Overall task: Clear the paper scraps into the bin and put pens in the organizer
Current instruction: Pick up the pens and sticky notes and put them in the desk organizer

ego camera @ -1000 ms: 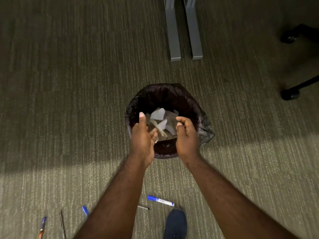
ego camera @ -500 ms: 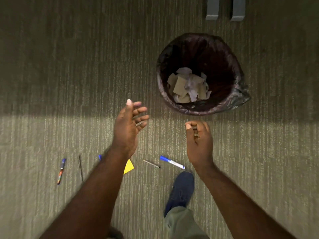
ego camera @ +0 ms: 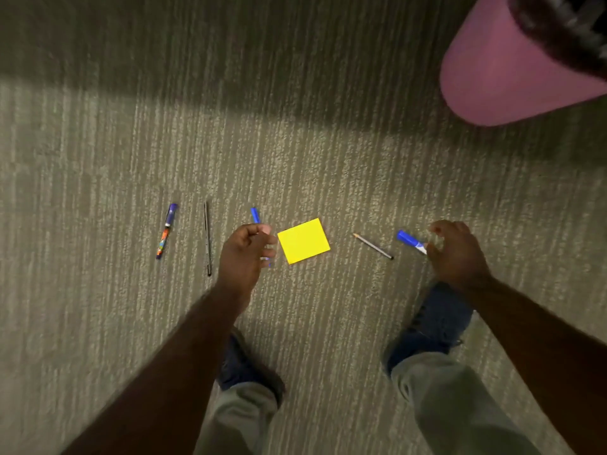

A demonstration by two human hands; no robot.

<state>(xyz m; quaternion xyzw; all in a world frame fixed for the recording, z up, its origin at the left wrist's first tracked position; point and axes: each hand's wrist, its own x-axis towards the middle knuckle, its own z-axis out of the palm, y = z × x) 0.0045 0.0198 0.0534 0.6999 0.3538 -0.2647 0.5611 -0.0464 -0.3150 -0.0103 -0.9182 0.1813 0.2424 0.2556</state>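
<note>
On the carpet lie a purple and orange marker [ego camera: 167, 230], a thin dark pencil [ego camera: 207, 238], a blue pen [ego camera: 255, 215], a yellow sticky-note pad [ego camera: 303, 241], a short grey pencil [ego camera: 373, 246] and a blue-capped marker [ego camera: 410, 241]. My left hand [ego camera: 244, 256] hovers over the blue pen with loosely curled fingers and holds nothing that I can see. My right hand [ego camera: 455, 252] hangs above the blue-capped marker's white end, fingers loosely curled, empty. The pink bin [ego camera: 492, 70] with its dark liner stands at the upper right. No organizer is in view.
My two dark blue shoes [ego camera: 427, 326] stand on the carpet just below the pens. A band of shadow crosses the floor above the row of pens.
The view has swung down and left, so the bin slid to the top right corner. Both hands dropped from the bin towards the pens on the floor.
</note>
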